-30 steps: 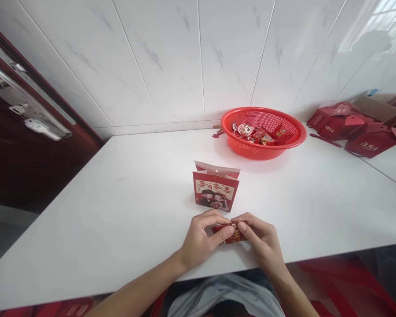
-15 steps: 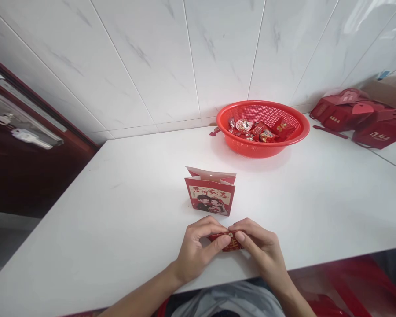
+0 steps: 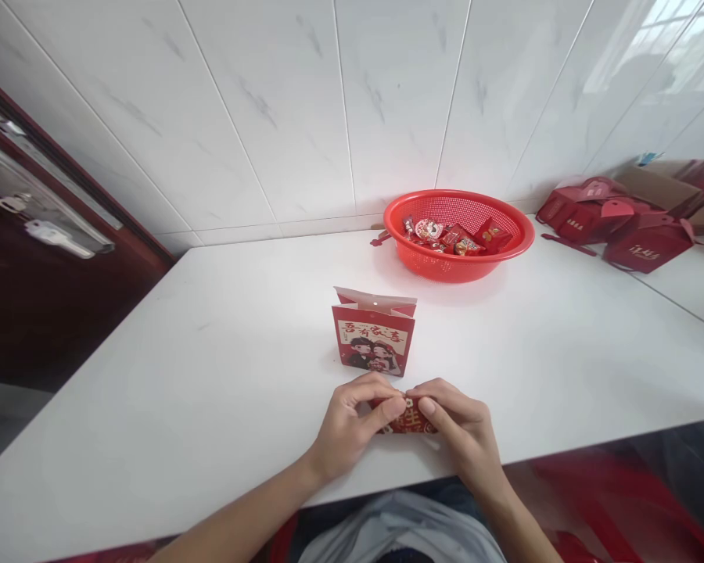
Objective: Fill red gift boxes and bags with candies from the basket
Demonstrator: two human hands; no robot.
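Both hands pinch a small red packet [image 3: 409,417] with gold characters, just above the white table near its front edge. My left hand [image 3: 355,422] grips its upper left part between thumb and fingers. On the upper right part, my right hand [image 3: 466,426] closes in the same way. The fingertips hide the packet's top edge and corners. Right behind the hands a red paper gift bag [image 3: 374,340] stands upright with its top open. Its front carries a cartoon couple and red characters.
A red plastic basket [image 3: 458,270] holding several wrapped sweets [image 3: 457,238] stands by the tiled wall. Dark red gift boxes [image 3: 639,246] and a cardboard box [image 3: 660,188] are at the back right. A dark red door [image 3: 47,313] with keys borders the left.
More of the packet's lettered face shows now, below and between my thumbs. My hands still grip it near the same spot. The view has shifted slightly; bag and basket stand as before.
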